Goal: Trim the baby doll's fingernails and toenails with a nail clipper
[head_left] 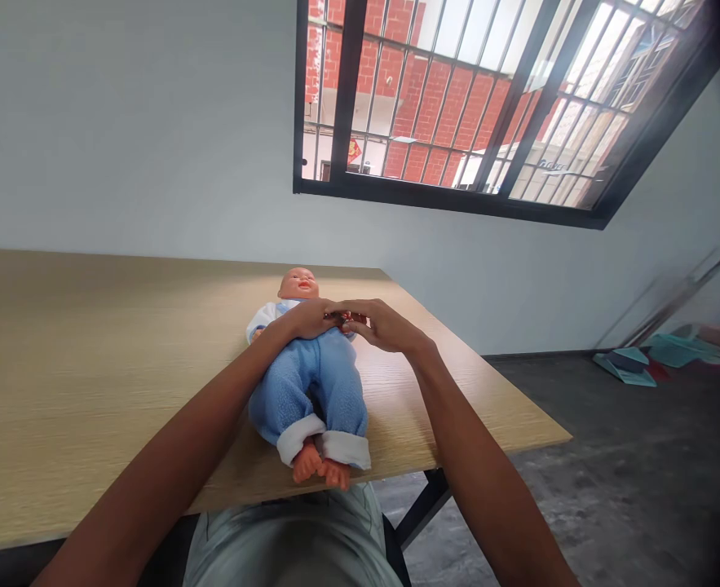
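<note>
A baby doll (316,367) in light blue trousers with white cuffs and a white-sleeved top lies on its back, its head away from me and its bare feet near the table's front edge. Across its belly rests my left hand (311,318), its fingers reaching right and partly hidden. My right hand (387,324) is curled beside the doll's arm on the right, thumb and fingers closing from that side. Between the fingertips of both hands shows a small red, shiny thing (346,319), possibly beads; its kind is unclear.
The doll lies on a light wooden table (121,367) with a dark metal leg (424,505). A barred window (445,106) is in the wall behind. On the floor at right are a teal dustpan (625,365) and other cleaning things.
</note>
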`<state>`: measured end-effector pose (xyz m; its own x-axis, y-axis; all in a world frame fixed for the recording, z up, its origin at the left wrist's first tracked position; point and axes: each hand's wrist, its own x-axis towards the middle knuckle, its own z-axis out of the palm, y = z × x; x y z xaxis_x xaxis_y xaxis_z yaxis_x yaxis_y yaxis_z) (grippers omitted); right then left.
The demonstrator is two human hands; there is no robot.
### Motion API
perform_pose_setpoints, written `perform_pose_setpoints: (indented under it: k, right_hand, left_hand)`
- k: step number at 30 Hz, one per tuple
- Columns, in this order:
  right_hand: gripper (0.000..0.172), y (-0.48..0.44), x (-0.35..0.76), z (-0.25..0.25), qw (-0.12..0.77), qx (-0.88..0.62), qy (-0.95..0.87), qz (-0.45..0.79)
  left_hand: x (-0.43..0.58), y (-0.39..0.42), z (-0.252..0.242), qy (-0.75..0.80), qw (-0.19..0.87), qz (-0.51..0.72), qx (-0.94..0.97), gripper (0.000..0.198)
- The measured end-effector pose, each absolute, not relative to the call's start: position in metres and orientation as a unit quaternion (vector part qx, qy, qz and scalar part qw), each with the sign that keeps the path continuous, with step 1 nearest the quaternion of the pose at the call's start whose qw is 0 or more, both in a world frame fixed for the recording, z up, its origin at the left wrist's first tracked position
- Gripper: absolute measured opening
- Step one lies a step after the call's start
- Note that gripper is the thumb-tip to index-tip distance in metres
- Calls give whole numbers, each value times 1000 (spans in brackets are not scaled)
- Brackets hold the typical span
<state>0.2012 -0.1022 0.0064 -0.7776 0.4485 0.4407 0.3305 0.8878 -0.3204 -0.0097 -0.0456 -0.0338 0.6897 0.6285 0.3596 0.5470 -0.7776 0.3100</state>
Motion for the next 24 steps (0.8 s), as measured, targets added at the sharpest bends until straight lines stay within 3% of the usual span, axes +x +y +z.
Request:
perform_pose_setpoints:
  k: [12, 24]
  right_hand:
    - [32, -104, 199, 5, 267, -207, -934, 114]
    - [41, -102, 197, -4, 466, -258, -839, 107]
  left_hand:
    - [-10, -44, -35, 318, 89, 225, 917, 27]
    - [-8, -49, -35, 331, 95, 263, 901, 32]
